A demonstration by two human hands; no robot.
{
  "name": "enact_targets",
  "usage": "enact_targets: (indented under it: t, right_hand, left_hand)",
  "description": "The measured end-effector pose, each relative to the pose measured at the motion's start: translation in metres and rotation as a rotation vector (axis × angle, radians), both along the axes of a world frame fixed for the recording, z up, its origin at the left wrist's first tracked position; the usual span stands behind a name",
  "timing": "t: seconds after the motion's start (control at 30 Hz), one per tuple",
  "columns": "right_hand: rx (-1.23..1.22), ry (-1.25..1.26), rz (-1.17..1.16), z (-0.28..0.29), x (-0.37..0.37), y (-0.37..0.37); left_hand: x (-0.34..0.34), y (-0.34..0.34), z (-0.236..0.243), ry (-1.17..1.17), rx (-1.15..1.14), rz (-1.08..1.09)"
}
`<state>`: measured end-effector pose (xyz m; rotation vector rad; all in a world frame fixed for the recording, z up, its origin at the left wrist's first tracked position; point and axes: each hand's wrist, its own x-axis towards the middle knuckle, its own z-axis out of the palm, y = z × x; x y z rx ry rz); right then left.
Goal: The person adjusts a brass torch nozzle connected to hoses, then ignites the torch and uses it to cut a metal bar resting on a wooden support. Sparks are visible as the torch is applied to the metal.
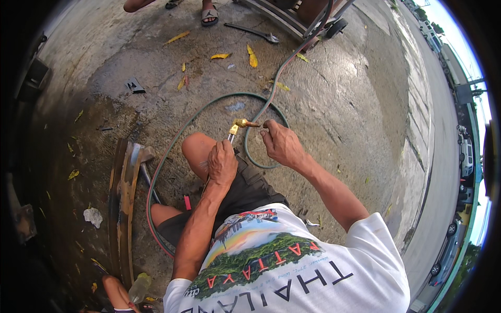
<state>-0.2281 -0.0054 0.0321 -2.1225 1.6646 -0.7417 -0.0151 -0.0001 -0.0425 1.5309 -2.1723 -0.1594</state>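
Observation:
My left hand [222,163] is wrapped round the tubes of a cutting torch [235,129], below its brass head. The torch's copper nozzle [252,124] points right, toward my right hand [283,144]. My right thumb and forefinger are pinched together just off the nozzle's end. A thin dark bit shows there, too small to name. A joined green and red hose [194,116] loops on the ground around my bent knee and runs up to a wheeled metal cart [282,20].
Curved rusty metal strips [125,208] lie at my left beside a hammer [151,180]. An adjustable wrench [254,33] rests near another person's sandalled foot [209,15]. At lower left are someone's arm [116,293] and a clear plastic bottle [140,287]. Parked vehicles [464,151] line the road.

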Motion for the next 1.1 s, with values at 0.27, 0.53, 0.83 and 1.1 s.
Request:
enact_targets:
  t: [0.27,0.53,0.83,1.1]
  right_hand:
    - [-0.044,0.26,0.063,0.004,-0.002,-0.002]
    - [-0.12,0.464,0.31,0.007,-0.018,-0.021]
    - [0.217,0.441,0.474,0.042,-0.016,-0.067]
    - [0.229,0.352,0.331,0.012,-0.02,-0.078]
  left_hand:
    - [-0.001,0.001,0.005,0.015,0.016,-0.02]
    - [-0.001,0.0,0.003,-0.004,0.043,-0.042]
    - [-0.003,0.0,0.001,-0.017,0.04,-0.068]
    - [-0.007,-0.001,0.002,-0.002,0.041,-0.058]
